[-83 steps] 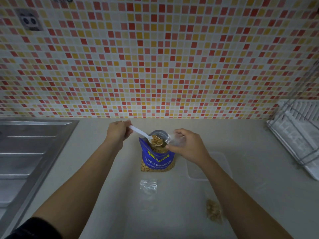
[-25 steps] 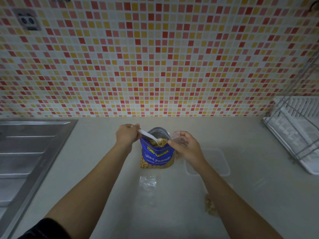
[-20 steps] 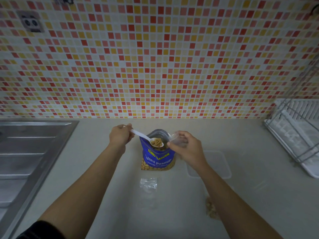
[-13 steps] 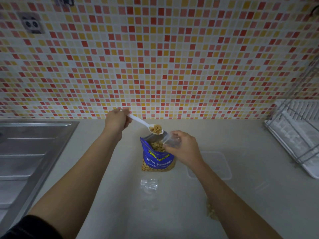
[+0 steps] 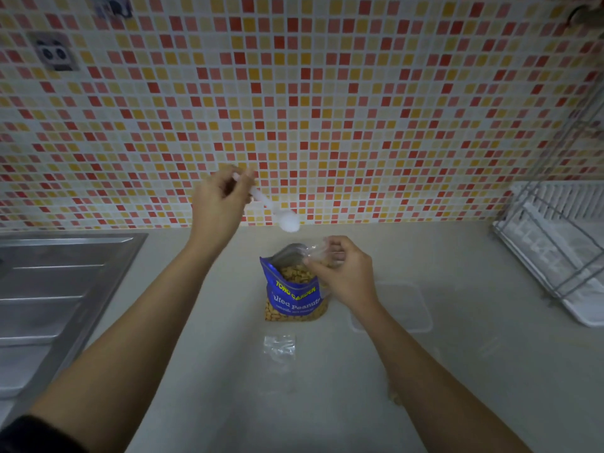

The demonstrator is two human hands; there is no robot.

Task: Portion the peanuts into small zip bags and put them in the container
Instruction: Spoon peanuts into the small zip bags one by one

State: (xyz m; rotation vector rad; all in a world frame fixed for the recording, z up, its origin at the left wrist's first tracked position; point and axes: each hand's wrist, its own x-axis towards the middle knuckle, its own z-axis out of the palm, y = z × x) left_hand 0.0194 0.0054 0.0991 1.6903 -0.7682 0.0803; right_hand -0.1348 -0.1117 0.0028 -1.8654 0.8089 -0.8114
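On desk [image 5: 242, 371] centre, blue peanut pouch [image 5: 294, 297] stands open, peanuts [image 5: 295, 273] showing at its mouth. Left hand [image 5: 222, 199] is raised at 11 o'clock of pouch, grip curled round handle of white spoon [image 5: 287, 220]; bowl shows plain white, no nuts seen on it. Right hand [image 5: 344, 277] at pouch's 2 o'clock, fingers pinching small zip bag [image 5: 318, 253], a few nuts inside. Container [image 5: 408, 308] sits at 3 o'clock, spare bag [image 5: 279, 344] flat at 6 o'clock.

Risks: thin floppy film mouth could fold shut, scattering nuts; soft foil pouch could tip if spoon knocks it. Spoon is rigid, glossy plastic; container clear, rectangular, rounded corners; nuts small, round, roll easily on smooth desk.
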